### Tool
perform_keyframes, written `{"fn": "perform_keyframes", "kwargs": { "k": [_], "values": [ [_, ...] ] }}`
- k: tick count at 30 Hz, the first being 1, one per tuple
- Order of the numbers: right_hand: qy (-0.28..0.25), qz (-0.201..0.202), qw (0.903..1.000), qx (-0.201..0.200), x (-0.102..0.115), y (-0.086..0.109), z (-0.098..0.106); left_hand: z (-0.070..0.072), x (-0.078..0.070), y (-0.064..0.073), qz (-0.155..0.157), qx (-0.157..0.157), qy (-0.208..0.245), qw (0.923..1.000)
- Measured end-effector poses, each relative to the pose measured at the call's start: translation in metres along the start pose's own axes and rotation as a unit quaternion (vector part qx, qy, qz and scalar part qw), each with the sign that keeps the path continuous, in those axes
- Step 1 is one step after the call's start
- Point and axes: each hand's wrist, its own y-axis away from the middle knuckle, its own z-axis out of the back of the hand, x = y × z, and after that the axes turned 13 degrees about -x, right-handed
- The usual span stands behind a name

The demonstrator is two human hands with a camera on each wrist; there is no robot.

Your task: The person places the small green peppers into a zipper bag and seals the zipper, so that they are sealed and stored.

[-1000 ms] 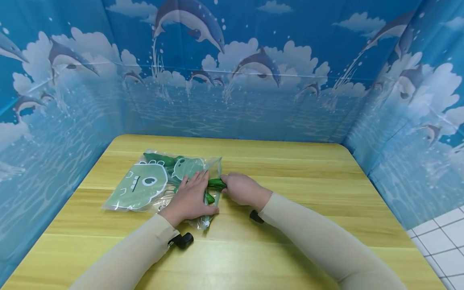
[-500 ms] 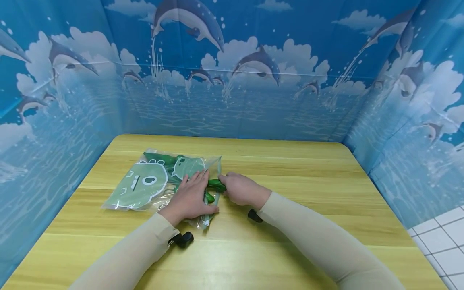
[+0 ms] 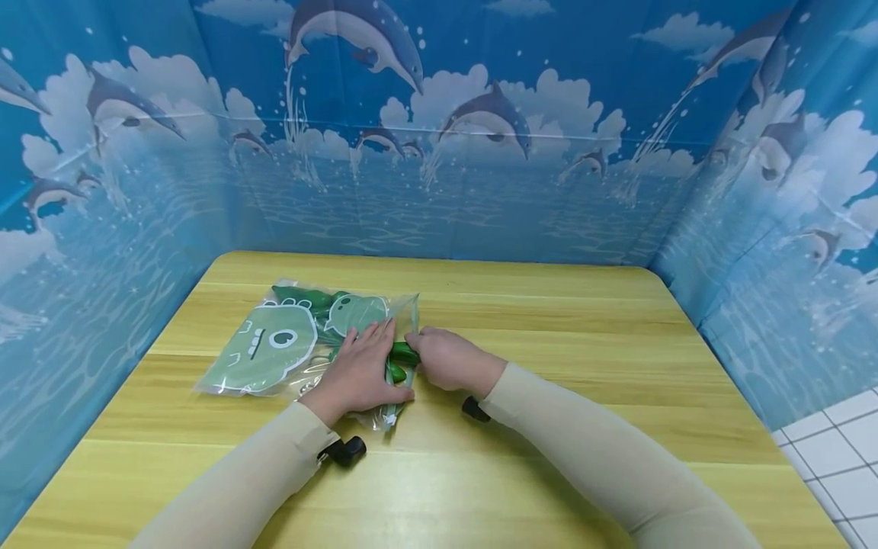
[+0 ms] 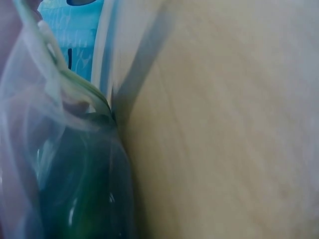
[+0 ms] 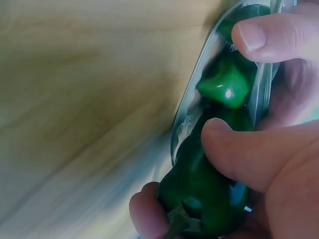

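Observation:
A clear zip bag with green cartoon monster prints lies on the table's left half. My left hand rests on it near the opening, fingers straight and thumb by the rim. My right hand grips a dark green pepper by its stem end at the bag's mouth. The pepper's tip is inside the opening. Further in, another green pepper shows beyond the held one. More green peppers lie deeper in the bag. In the left wrist view, the plastic blurs a dark green pepper.
The wooden table stretches out to the right and in front of the bag. A blue dolphin-print curtain encloses its back and sides. White floor tiles show at the right.
My right hand has moved slightly left, carrying the pepper further into the bag's mouth. The left hand has stayed in place on the bag.

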Motion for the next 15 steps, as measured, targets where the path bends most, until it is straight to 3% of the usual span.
{"fn": "perform_keyframes", "kwargs": {
  "k": [15],
  "values": [
    [-0.031, -0.024, 0.9989, 0.026, -0.014, 0.007, 0.014, 0.001, 0.002, -0.001, 0.0, -0.001, 0.001, 1.0]
  ]
}}
